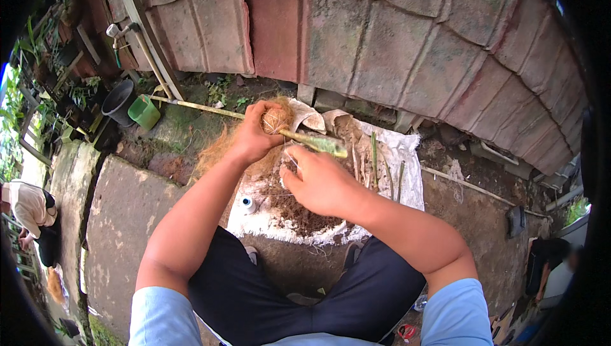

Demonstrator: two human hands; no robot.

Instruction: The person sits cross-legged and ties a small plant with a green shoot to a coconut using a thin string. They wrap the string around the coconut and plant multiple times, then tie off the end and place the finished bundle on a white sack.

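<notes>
My left hand [255, 138] grips a ball of brown coir fibre [278, 119] wound with white thread. A green stem cutting [315, 142] sticks out of the ball towards the right, its far end pale green. Just below it, my right hand [324, 181] holds the white thread [287, 146], which runs up towards the ball. Beneath my hands, dark crumbly soil [305, 222] is heaped on a white woven sack [405, 183]. A spool of white thread [247, 204] stands on the sack's left side. Loose coir fibre [217, 155] lies beyond my left wrist.
Several green stems [374, 160] lie on the sack's right part. Low roof tiles [382, 40] overhang the far side. A green bucket [144, 112] and a black pot [119, 102] stand left, near a tap pipe [150, 59]. People are at the left [33, 212] and right [544, 265].
</notes>
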